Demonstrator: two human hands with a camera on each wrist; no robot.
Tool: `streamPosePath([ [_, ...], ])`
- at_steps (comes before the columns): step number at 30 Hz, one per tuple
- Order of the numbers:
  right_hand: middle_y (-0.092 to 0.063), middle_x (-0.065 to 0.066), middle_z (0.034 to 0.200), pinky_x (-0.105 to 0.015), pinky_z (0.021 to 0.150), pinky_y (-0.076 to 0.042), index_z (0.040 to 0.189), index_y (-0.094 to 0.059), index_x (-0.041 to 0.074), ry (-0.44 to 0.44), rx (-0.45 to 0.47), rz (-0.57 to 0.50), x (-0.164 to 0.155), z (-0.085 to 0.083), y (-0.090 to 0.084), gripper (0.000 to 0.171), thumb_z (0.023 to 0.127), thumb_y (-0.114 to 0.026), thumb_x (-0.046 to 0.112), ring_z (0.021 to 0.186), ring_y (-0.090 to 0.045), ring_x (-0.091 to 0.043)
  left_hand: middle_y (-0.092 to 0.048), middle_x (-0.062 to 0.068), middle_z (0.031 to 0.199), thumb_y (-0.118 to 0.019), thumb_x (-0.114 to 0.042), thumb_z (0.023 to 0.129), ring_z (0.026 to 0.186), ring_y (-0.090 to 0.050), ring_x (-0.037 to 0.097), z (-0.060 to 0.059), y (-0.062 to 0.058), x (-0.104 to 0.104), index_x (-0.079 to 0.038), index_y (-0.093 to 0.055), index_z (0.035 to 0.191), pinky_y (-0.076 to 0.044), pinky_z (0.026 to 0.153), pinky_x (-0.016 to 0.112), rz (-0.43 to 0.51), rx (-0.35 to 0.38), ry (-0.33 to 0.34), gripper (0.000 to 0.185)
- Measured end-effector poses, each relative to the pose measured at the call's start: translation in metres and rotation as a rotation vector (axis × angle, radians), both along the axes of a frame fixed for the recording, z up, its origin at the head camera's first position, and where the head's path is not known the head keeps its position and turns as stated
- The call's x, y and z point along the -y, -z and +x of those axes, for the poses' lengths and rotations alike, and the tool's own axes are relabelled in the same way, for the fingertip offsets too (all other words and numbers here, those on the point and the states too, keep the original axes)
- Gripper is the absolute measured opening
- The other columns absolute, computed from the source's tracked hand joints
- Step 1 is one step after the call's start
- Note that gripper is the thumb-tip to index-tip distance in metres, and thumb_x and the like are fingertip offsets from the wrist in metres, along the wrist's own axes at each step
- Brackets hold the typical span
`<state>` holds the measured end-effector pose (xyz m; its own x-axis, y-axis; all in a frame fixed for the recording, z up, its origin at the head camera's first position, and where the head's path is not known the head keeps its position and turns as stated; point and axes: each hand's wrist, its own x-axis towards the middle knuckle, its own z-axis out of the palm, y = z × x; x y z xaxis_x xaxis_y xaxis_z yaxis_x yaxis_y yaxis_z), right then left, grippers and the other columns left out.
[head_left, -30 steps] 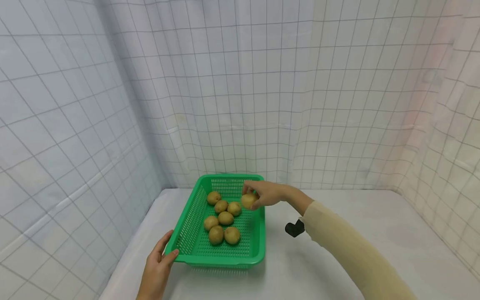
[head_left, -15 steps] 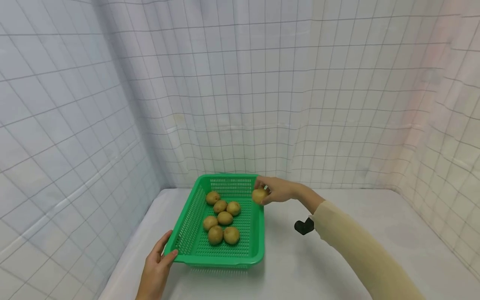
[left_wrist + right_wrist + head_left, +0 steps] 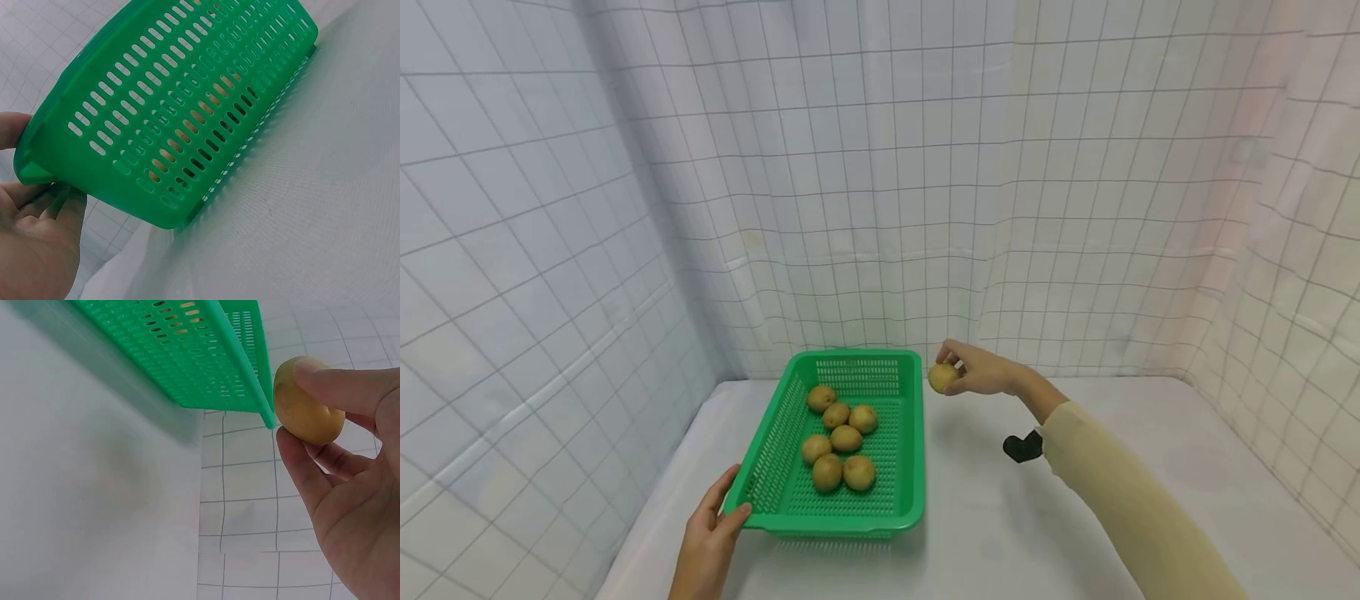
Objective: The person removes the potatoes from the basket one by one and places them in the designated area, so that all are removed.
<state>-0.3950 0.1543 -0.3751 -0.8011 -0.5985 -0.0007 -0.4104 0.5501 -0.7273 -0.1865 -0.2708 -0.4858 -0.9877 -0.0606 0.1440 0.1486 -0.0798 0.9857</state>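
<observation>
A potato is pinched between the thumb and fingers of my right hand, held in the air just outside the right rim of a green plastic basket. In the right wrist view the yellow-brown potato shows whole apart from where the thumb covers it. My left hand grips the basket's near left corner, thumb on top of the rim and fingers under it, as the left wrist view of the hand shows. Several more potatoes lie on the slotted basket floor.
The basket stands on a white-covered table, towards its left. White grid-patterned curtains hang behind and on both sides. A black piece shows by the right wrist, beside the cream sleeve.
My right hand has carried the potato rightward and slightly up, from over the basket's inside to beyond its right rim. The left hand keeps its grip on the corner.
</observation>
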Motion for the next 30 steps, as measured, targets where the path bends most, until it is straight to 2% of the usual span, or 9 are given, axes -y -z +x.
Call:
streamPosePath([
  [13,-0.052,-0.020,0.135,-0.052,0.097,-0.051,0.133,-0.051,0.007,0.116,0.039,-0.068,-0.031,-0.014,0.017,0.046,0.095,-0.075,0.014,0.117,-0.059,-0.036,-0.005,0.027,0.166,-0.054,-0.001,0.106,0.124,-0.049,-0.008,-0.001,0.001,0.001,0.012,-0.010,0.160,-0.046,0.101,0.018,0.002,-0.036,0.003,0.070],
  [20,-0.052,-0.018,0.139,-0.052,0.098,-0.049,0.134,-0.054,0.011,0.192,0.058,-0.087,-0.041,-0.020,0.031,0.045,0.096,-0.077,0.019,0.117,-0.057,-0.033,-0.005,0.028,0.165,-0.054,0.000,0.106,0.124,-0.049,-0.009,0.000,0.003,0.000,0.012,-0.010,0.160,-0.047,0.100,0.018,0.007,-0.046,0.006,0.070],
  [30,-0.052,-0.020,0.142,-0.054,0.102,-0.046,0.135,-0.056,0.007,0.231,0.074,-0.160,-0.045,-0.020,0.053,0.048,0.094,-0.078,0.014,0.123,-0.053,-0.036,-0.004,0.027,0.166,-0.054,-0.001,0.106,0.125,-0.049,-0.007,-0.001,0.002,0.000,0.012,-0.008,0.160,-0.046,0.102,0.019,0.007,-0.048,0.010,0.071],
])
